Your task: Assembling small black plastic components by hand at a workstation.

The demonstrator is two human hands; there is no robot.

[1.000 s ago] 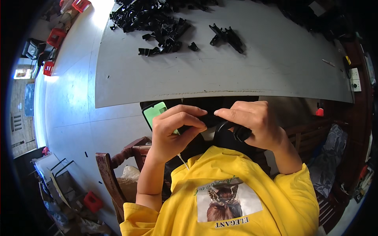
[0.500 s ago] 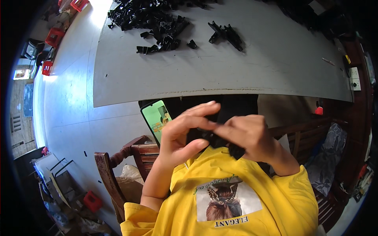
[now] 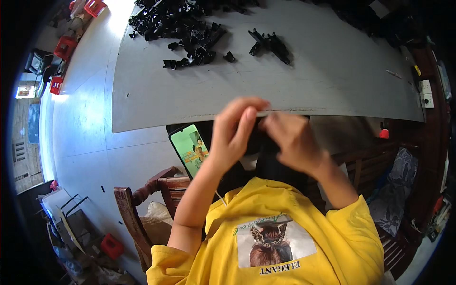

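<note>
Close to the table's front edge, my left hand (image 3: pixel 236 130) is closed, its fingers curled over and the thumb raised beside them. Facing it is my right hand (image 3: pixel 295 142), blurred by motion, with folded fingers pointing at the left fingertips. Something dark seems to sit between the two sets of fingertips, but its kind is lost against the black cloth on my lap. Beyond the hands, a few long black plastic clip-like pieces (image 3: pixel 270 45) lie crossed on the grey table (image 3: pixel 190 92). A big heap of small black plastic pieces (image 3: pixel 166 23) spreads at the far left.
A smartphone (image 3: pixel 189 151) with a lit screen leans left of my lap. Wooden chair parts (image 3: pixel 124 202) flank me on the left, a wooden bench (image 3: pixel 363 166) on the right. More dark items (image 3: pixel 365 21) fill the table's far right corner.
Both hands have moved away from my body, up to the table edge. The left fingers, stretched before, are now curled. A black piece seen under the right hand no longer shows there.
</note>
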